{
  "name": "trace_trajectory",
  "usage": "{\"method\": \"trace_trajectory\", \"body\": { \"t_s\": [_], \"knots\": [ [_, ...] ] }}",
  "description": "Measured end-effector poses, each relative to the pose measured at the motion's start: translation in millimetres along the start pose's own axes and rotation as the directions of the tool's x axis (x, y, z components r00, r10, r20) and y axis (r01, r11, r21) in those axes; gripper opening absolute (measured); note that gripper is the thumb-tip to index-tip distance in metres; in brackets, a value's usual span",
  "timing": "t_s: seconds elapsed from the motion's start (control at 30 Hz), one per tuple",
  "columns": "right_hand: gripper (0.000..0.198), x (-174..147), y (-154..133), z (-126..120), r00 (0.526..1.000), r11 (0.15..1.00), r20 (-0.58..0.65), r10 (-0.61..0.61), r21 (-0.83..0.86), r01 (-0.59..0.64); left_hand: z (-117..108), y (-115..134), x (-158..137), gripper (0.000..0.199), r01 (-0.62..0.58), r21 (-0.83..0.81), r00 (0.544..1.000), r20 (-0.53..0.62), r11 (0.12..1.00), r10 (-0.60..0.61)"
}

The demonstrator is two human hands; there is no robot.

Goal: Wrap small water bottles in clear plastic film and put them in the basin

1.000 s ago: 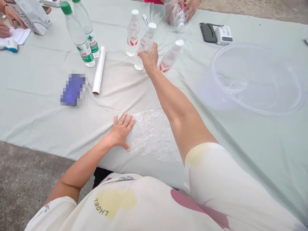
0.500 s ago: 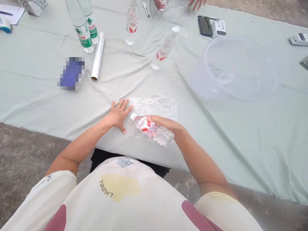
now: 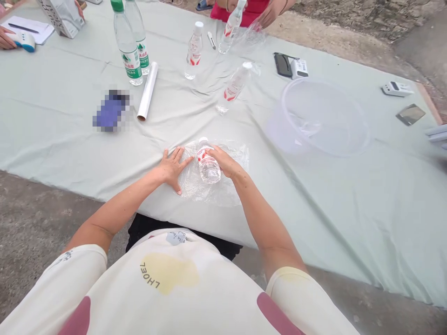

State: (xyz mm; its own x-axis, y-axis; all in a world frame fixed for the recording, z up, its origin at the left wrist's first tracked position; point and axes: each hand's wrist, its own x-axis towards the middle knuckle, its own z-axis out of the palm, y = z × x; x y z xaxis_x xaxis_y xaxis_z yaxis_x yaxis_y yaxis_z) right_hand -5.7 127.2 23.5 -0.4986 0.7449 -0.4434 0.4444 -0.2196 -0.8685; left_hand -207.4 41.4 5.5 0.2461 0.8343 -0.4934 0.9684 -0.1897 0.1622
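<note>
My left hand lies flat with spread fingers on the left edge of a clear sheet of plastic film. The film is spread, a little wrinkled, on the table near my body. My right hand is closed around a clear water bottle with a red and white label. That bottle is tilted over the film, its white cap pointing away from me. I cannot tell whether its base touches the film. Beyond my hands a second red-labelled bottle leans to the right, with film around its cap.
A film roll, two green-labelled bottles and a blurred blue object are at left. A translucent plastic tub stands at right. Across the table, a co-worker's hands hold another bottle and film. A red-labelled bottle stands nearby.
The bottle in my right hand has turned more upright and moved away from my body, over the middle of the film. My left hand stays put. The co-worker's bottle now shows more fully.
</note>
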Motion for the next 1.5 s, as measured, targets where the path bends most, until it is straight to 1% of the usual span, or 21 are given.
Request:
{"method": "trace_trajectory", "body": {
  "t_s": [0.13, 0.23, 0.3, 0.33, 0.4, 0.47, 0.57, 0.63, 0.67, 0.73, 0.8, 0.83, 0.9, 0.97, 1.03, 1.17, 1.23, 1.3, 1.37, 1.43, 1.5],
  "knots": [
    [0.093, -8.1, -0.4, 19.7, 0.995, 0.958, -0.091, 0.03, -0.28, -0.054, 0.9, -2.1, -5.2, 0.145, -0.014, -0.032, 0.999, -0.034, 0.999, 0.013],
    [0.1, -10.4, 2.1, 30.9, 0.989, 0.918, -0.151, -0.002, -0.392, -0.058, 0.3, -3.4, -18.9, 0.137, -0.028, -0.122, 0.994, -0.109, 0.992, 0.015],
    [0.096, -10.3, 4.7, 35.4, 0.985, 0.906, -0.171, -0.02, -0.419, -0.055, 1.7, -1.8, -31.6, 0.124, -0.009, -0.232, 0.979, -0.199, 0.973, -0.039],
    [0.094, -10.6, 5.6, 37.0, 0.984, 0.903, -0.176, -0.026, -0.426, -0.053, 3.4, 0.1, -37.8, 0.113, 0.024, -0.296, 0.963, -0.248, 0.955, -0.101],
    [0.092, -12.8, 5.6, 39.3, 0.983, 0.896, -0.184, -0.029, -0.44, -0.056, 9.2, 6.7, -48.1, 0.088, 0.102, -0.405, 0.916, -0.319, 0.908, -0.245],
    [0.087, -17.1, 2.5, 39.7, 0.983, 0.886, -0.181, -0.025, -0.459, -0.062, 17.1, 15.9, -54.0, 0.071, 0.161, -0.45, 0.876, -0.346, 0.878, -0.338],
    [0.074, -22.6, -7.1, 34.0, 0.963, 0.825, -0.262, -0.062, -0.557, -0.098, 29.0, 30.8, -55.9, 0.063, 0.217, -0.429, 0.851, -0.358, 0.877, -0.385],
    [0.061, -20.5, -15.1, 26.7, 0.918, 0.769, -0.353, -0.179, -0.633, -0.093, 35.0, 38.7, -55.6, 0.061, 0.26, -0.415, 0.823, -0.377, 0.872, -0.425],
    [0.054, -16.8, -19.1, 23.3, 0.891, 0.739, -0.371, -0.261, -0.671, -0.062, 37.4, 41.6, -55.6, 0.059, 0.273, -0.414, 0.81, -0.388, 0.869, -0.44],
    [0.042, -3.5, -26.5, 19.8, 0.852, 0.659, -0.313, -0.419, -0.75, 0.048, 41.3, 45.5, -56.4, 0.055, 0.282, -0.418, 0.79, -0.41, 0.864, -0.456],
    [0.035, 15.8, -33.4, 23.2, 0.846, 0.543, -0.187, -0.5, -0.828, 0.138, 44.5, 47.9, -58.0, 0.051, 0.272, -0.423, 0.779, -0.431, 0.864, -0.456],
    [0.033, 26.8, -36.8, 27.2, 0.855, 0.486, -0.126, -0.502, -0.859, 0.159, 45.9, 48.9, -58.8, 0.049, 0.267, -0.426, 0.776, -0.436, 0.864, -0.455],
    [0.028, 48.7, -44.1, 36.5, 0.893, 0.402, -0.043, -0.448, -0.902, 0.158, 47.9, 50.9, -60.3, 0.041, 0.265, -0.435, 0.775, -0.435, 0.861, -0.458],
    [0.022, 67.4, -52.0, 41.7, 0.927, 0.366, -0.011, -0.376, -0.92, 0.137, 48.8, 52.9, -61.7, 0.03, 0.265, -0.449, 0.778, -0.424, 0.853, -0.464],
    [0.02, 79.4, -59.1, 37.2, 0.933, 0.401, -0.023, -0.36, -0.906, 0.132, 49.0, 55.0, -63.6, 0.023, 0.254, -0.472, 0.771, -0.428, 0.844, -0.472],
    [0.014, 77.8, -60.4, 2.0, 0.905, 0.581, -0.066, -0.42, -0.786, 0.212, 50.3, 60.9, -67.3, 0.019, 0.159, -0.514, 0.708, -0.536, 0.843, -0.46],
    [0.015, 67.5, -51.6, -17.3, 0.916, 0.674, -0.054, -0.398, -0.695, 0.252, 51.9, 65.6, -66.5, 0.02, 0.081, -0.477, 0.678, -0.617, 0.875, -0.399],
    [0.017, 55.9, -37.5, -31.2, 0.923, 0.748, -0.044, -0.382, -0.601, 0.281, 53.5, 71.6, -62.6, 0.023, 0.001, -0.385, 0.671, -0.684, 0.923, -0.286],
    [0.017, 46.9, -20.7, -39.3, 0.903, 0.762, -0.053, -0.427, -0.558, 0.328, 54.3, 78.3, -56.1, 0.025, -0.075, -0.274, 0.688, -0.71, 0.959, -0.149],
    [0.018, 41.5, -4.1, -43.9, 0.859, 0.72, -0.058, -0.509, -0.575, 0.389, 54.4, 85.1, -48.5, 0.026, -0.137, -0.176, 0.711, -0.702, 0.975, -0.026],
    [0.022, 38.4, 9.9, -47.2, 0.824, 0.658, -0.057, -0.564, -0.635, 0.406, 54.2, 92.1, -41.6, 0.027, -0.192, -0.092, 0.728, -0.681, 0.977, 0.079]
  ]
}}
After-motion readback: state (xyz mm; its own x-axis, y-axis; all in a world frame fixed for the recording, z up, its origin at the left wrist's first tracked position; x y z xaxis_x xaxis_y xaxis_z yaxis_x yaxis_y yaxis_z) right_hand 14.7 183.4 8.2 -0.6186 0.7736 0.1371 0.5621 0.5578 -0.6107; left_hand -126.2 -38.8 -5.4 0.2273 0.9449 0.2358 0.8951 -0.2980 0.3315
